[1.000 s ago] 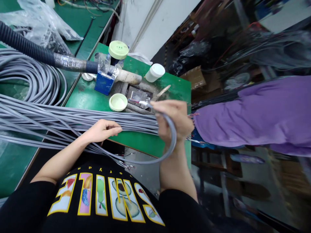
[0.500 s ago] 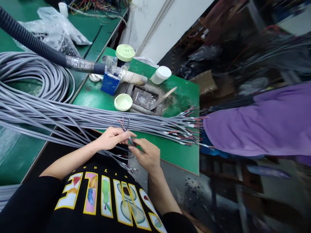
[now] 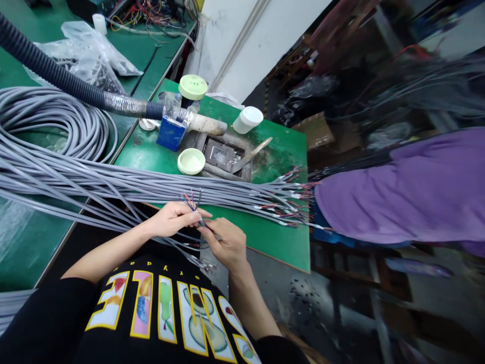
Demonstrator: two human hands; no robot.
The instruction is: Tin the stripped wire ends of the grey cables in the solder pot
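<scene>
My left hand (image 3: 172, 218) and my right hand (image 3: 224, 241) meet at the near edge of the green table (image 3: 276, 242). Both pinch the end of one grey cable, whose stripped coloured wires (image 3: 191, 198) fan upward between the fingertips. Just beyond lies a long bundle of grey cables (image 3: 151, 184) running left to right, its stripped ends (image 3: 290, 202) spread at the table's right side. More loose cable ends (image 3: 200, 260) hang below my hands near my black shirt.
Behind the bundle sit a solder pot (image 3: 222, 151), a pale green lid (image 3: 191, 162), a blue box (image 3: 171, 132), a white jar (image 3: 248, 119) and a corrugated hose (image 3: 56, 76). A coil of grey cable (image 3: 64, 124) lies left. A person in purple (image 3: 401, 187) stands right.
My right hand let go of the looped cable near the solder pot and came down to meet the left hand. Both now pinch a cable end with fanned wires.
</scene>
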